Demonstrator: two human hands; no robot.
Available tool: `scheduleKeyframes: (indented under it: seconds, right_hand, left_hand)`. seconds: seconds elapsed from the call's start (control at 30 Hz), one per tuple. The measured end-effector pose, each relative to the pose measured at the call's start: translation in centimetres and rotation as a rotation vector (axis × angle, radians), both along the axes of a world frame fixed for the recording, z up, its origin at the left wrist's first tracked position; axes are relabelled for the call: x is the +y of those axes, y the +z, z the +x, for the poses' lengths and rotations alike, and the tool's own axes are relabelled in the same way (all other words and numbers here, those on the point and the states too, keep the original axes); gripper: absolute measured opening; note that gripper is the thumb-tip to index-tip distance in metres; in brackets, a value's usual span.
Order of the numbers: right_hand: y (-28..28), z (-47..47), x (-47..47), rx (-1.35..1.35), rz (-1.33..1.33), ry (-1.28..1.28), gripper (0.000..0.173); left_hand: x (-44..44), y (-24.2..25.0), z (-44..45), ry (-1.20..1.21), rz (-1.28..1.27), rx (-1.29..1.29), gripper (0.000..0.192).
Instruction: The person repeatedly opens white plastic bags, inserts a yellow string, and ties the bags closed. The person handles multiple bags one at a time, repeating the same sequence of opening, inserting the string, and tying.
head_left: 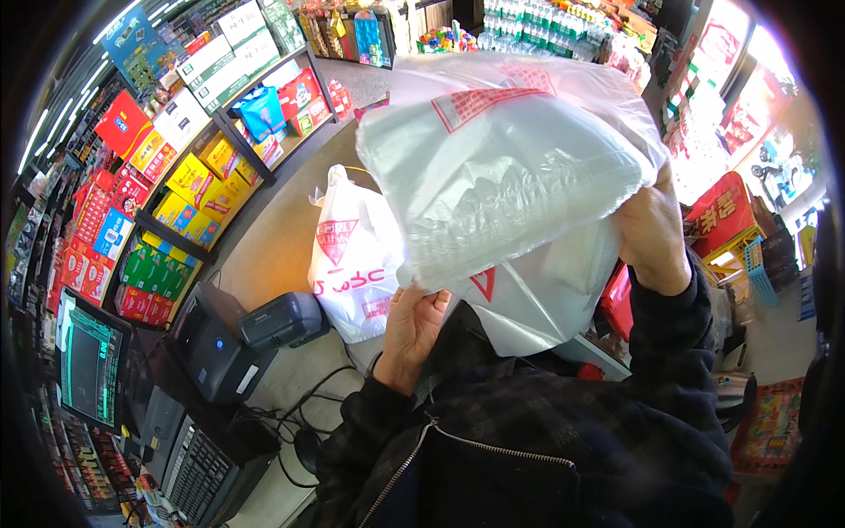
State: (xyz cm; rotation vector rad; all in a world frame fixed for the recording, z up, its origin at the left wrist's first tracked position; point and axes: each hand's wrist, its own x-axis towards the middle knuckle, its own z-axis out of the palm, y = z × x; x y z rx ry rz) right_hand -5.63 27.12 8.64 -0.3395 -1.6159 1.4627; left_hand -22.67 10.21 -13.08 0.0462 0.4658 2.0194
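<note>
A stack of thin, whitish plastic carrier bags [508,178] with red print is held up between both hands, above the counter. My left hand [416,320] pinches its lower left corner between thumb and fingers. On the right side, my right hand [653,231] grips the bags; its fingertips are hidden behind the plastic. Part of the plastic hangs down below the stack, between the wrists. Left of the stack, a white plastic bag [356,264] with pink print stands upright on the counter, its top gathered.
Left on the counter [264,251] are a dark scanner-like device [282,321], a black printer [221,350], a keyboard [198,468], a lit monitor [89,356] and loose black cables [310,402]. Shelves of boxed goods [198,191] stand beyond. A blue plastic basket [759,272] is at the right.
</note>
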Motion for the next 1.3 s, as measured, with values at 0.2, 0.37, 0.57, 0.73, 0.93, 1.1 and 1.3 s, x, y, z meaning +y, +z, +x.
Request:
scheduleKeyframes:
  seconds: [0.2, 0.37, 0.57, 0.73, 0.93, 1.1, 1.3]
  right_hand:
    - [0.5, 2.3, 0.1, 0.192, -0.098, 0.16, 0.049]
    - [0.4, 3.8, 0.6, -0.416, 1.028, -0.368, 0.042]
    - [0.7, 6.0, -0.2, -0.504, 1.287, -0.519, 0.036]
    - [0.5, 7.3, -0.9, -0.423, 1.14, -0.534, 0.034]
    - [-0.5, 8.9, -1.0, -0.268, 0.796, -0.506, 0.033]
    - [-1.6, 9.9, -0.6, -0.099, 0.476, -0.445, 0.032]
    - [-2.4, 10.4, 0.5, 0.069, 0.188, -0.361, 0.03]
  left_hand:
    - [0.3, 0.9, 0.3, -0.062, 0.09, -0.119, 0.016]
    - [-0.1, 2.9, 0.7, -0.131, 0.141, -0.124, 0.039]
    - [-0.8, 2.7, 0.9, -0.325, 0.456, -0.016, 0.042]
    - [0.5, 0.6, -0.1, -0.339, 0.18, -0.02, 0.03]
    - [1.5, 0.1, 0.3, -0.318, 0.16, 0.014, 0.026]
    - [2.2, 0.3, 0.7, -0.282, 0.14, 0.042, 0.022]
    - [1.3, 1.9, 1.7, -0.196, 0.056, 0.044, 0.019]
